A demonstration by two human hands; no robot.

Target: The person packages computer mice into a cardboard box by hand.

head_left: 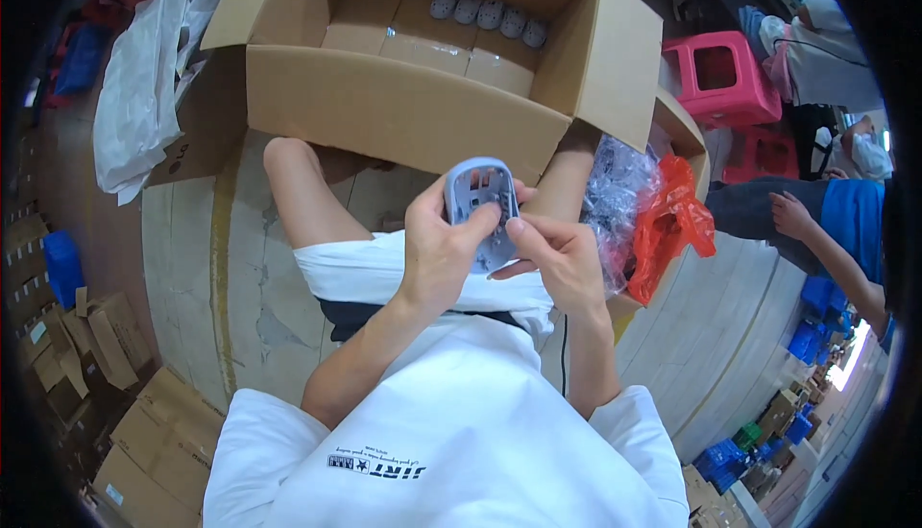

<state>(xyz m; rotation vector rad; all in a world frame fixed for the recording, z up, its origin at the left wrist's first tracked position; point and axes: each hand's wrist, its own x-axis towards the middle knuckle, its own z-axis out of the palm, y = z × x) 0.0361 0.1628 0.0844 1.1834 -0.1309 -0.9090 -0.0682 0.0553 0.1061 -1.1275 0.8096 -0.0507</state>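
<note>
A grey, oval, hollow plastic shell (493, 182), with ribs and small openings inside, is held up above my lap. My left hand (434, 250) is closed round its left side, with the thumb pressed into the hollow. The fingers of my right hand (565, 257) pinch at the shell's lower right edge; whether a small part sits between them I cannot tell. Beyond my hands stands an open cardboard box (403, 96). Several similar grey shells (490, 15) lie in a row at its far inner wall.
Right of my legs, another carton (629, 305) holds clear plastic wrap (619, 202) and a red plastic bag (672, 226). Pink stools (759, 82) stand at the far right, near a person in blue (855, 230). White plastic sheeting (144, 86) hangs at left; flattened cartons (158, 442) lie lower left.
</note>
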